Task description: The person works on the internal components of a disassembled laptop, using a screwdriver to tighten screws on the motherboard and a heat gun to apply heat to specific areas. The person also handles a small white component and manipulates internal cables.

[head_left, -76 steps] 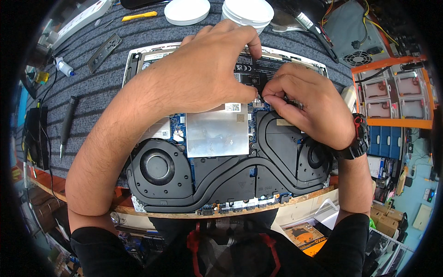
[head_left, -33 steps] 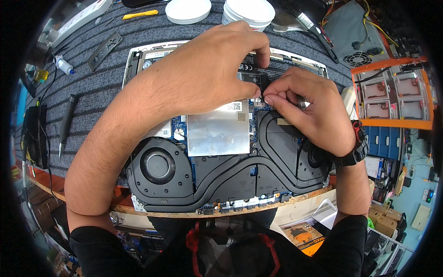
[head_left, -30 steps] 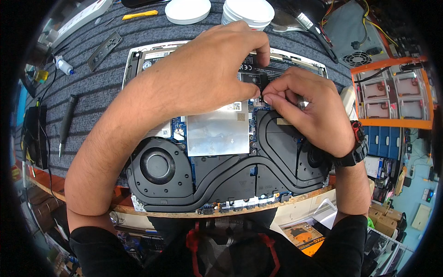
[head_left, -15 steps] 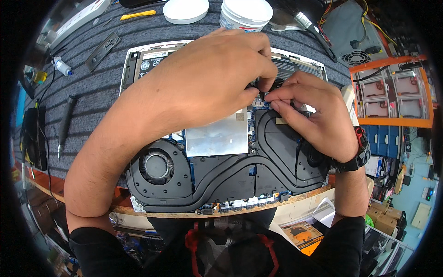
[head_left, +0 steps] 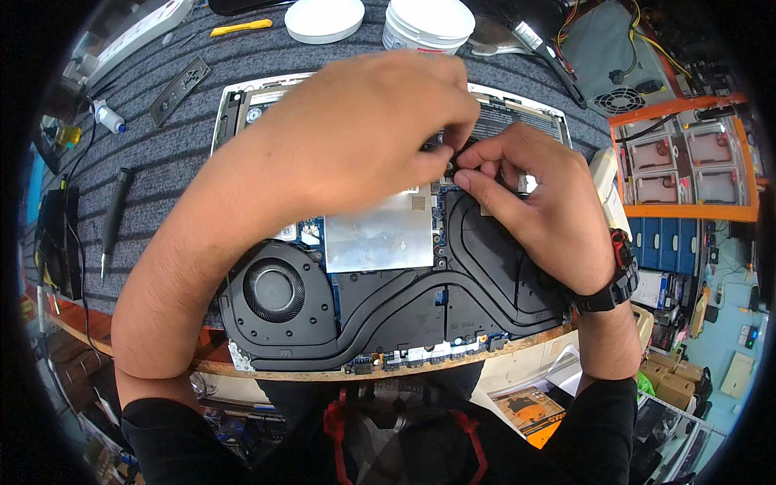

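Observation:
A laptop base with its bottom cover off lies before me; its black cooling assembly (head_left: 404, 303) and round fan (head_left: 280, 289) are on the near side. A silver metal shield (head_left: 378, 234) covers the middle of the board, and a black battery (head_left: 517, 121) lies along the far side. My left hand (head_left: 404, 113) reaches over the battery, fingers curled down in a pinch near the board's far edge. Close against it, my right hand (head_left: 537, 190) has thumb and forefinger pressed together at the same spot. Whatever the fingertips grip there is hidden.
On the striped grey mat sit a screwdriver (head_left: 115, 222), a metal bracket (head_left: 179, 90), a yellow tool (head_left: 241, 27), a white lid (head_left: 324, 19), a white tub (head_left: 428, 24) and a brush (head_left: 550, 61). To the right stand a power supply (head_left: 626, 65) and an orange-framed drawer unit (head_left: 687, 162).
My left fingers have shifted slightly left. My right hand has moved a little left, its thumb and fingertips now nearer the left fingers. The laptop stays in place.

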A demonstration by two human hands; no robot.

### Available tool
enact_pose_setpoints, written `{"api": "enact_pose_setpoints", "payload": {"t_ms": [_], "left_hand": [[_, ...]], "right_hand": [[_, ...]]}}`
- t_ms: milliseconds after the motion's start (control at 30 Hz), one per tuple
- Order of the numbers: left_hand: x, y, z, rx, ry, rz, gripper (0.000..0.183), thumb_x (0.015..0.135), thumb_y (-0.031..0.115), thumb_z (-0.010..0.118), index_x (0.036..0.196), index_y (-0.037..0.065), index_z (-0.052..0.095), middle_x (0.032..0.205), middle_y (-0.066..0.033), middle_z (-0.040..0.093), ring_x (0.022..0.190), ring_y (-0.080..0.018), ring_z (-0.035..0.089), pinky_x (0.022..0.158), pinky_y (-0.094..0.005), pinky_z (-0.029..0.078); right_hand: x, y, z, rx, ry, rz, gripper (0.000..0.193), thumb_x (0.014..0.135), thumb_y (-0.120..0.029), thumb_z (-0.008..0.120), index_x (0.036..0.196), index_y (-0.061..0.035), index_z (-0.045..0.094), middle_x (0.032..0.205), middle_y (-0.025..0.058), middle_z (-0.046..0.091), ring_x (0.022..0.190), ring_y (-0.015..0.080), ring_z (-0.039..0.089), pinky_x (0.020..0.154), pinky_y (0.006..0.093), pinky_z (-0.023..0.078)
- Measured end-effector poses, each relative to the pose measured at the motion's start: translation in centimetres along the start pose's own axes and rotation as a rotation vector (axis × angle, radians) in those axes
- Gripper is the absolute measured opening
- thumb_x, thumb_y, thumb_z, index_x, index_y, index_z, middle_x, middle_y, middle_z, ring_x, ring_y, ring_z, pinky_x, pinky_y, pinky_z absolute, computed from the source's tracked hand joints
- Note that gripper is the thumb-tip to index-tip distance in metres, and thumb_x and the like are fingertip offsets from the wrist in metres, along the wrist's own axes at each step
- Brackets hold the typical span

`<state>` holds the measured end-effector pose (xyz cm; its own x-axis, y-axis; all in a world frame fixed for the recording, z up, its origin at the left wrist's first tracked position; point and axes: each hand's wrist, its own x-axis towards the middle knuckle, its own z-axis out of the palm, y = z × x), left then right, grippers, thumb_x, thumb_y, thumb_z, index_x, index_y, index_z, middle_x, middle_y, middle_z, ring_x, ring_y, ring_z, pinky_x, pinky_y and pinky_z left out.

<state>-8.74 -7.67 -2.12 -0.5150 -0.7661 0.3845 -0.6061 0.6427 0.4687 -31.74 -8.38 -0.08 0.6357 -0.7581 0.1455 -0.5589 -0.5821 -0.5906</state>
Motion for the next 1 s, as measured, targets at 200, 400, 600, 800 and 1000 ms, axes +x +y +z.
{"api": "enact_pose_setpoints", "payload": {"t_ms": [200, 400, 600, 800, 1000], "left_hand": [[0.0, -1.9, -1.1, -0.021, 0.065, 0.067, 0.022, 0.083, 0.01, 0.075, 0.102, 0.001, 0.069, 0.111, -0.0124, 0.067, 0.108, -0.0333, 0.066, 0.095, -0.0401, 0.053], [-0.3, -1.7, -0.5, -0.097, -0.013, 0.037, 0.026, 0.083, 0.014, 0.076, 0.104, 0.001, 0.069, 0.112, -0.0115, 0.067, 0.109, -0.0322, 0.065, 0.096, -0.04, 0.052], [-0.3, -1.6, -0.2, -0.089, -0.009, 0.043, 0.021, 0.083, 0.013, 0.076, 0.1, 0.003, 0.069, 0.108, -0.0105, 0.065, 0.109, -0.0313, 0.064, 0.095, -0.0408, 0.051], [-0.4, -1.6, -0.2, -0.088, -0.009, 0.015, 0.019, 0.084, 0.014, 0.078, 0.097, 0.004, 0.068, 0.107, -0.0093, 0.065, 0.106, -0.0301, 0.065, 0.093, -0.0403, 0.051], [-0.3, -1.4, -0.1, -0.075, -0.027, -0.007, 0.018, 0.085, 0.012, 0.077, 0.098, 0.003, 0.069, 0.105, -0.0093, 0.066, 0.104, -0.03, 0.066, 0.092, -0.0407, 0.052]], "right_hand": [[0.5, -0.3, 0.8, -0.094, 0.029, 0.017, 0.014, 0.089, -0.011, 0.077, 0.093, 0.001, 0.07, 0.082, 0.0094, 0.065, 0.069, 0.0217, 0.057, 0.064, 0.0342, 0.047], [1.1, 0.2, 0.8, -0.211, -0.005, -0.123, 0.013, 0.09, -0.008, 0.074, 0.094, 0.0011, 0.066, 0.082, 0.0077, 0.062, 0.068, 0.0194, 0.057, 0.064, 0.0318, 0.047], [1.3, 0.2, 0.5, -0.116, -0.022, -0.105, 0.014, 0.09, -0.011, 0.074, 0.093, -0.0001, 0.066, 0.085, 0.0123, 0.064, 0.074, 0.0297, 0.063, 0.068, 0.0392, 0.051], [0.2, -0.8, 0.2, -0.178, 0.043, -0.085, 0.012, 0.09, -0.01, 0.075, 0.092, 0.0009, 0.07, 0.086, 0.0155, 0.066, 0.078, 0.0359, 0.065, 0.07, 0.0436, 0.052], [-0.1, -1.4, 0.9, -0.21, 0.073, -0.057, 0.012, 0.091, -0.009, 0.074, 0.093, 0.0013, 0.071, 0.087, 0.0141, 0.067, 0.079, 0.0324, 0.066, 0.07, 0.0407, 0.051]]}}
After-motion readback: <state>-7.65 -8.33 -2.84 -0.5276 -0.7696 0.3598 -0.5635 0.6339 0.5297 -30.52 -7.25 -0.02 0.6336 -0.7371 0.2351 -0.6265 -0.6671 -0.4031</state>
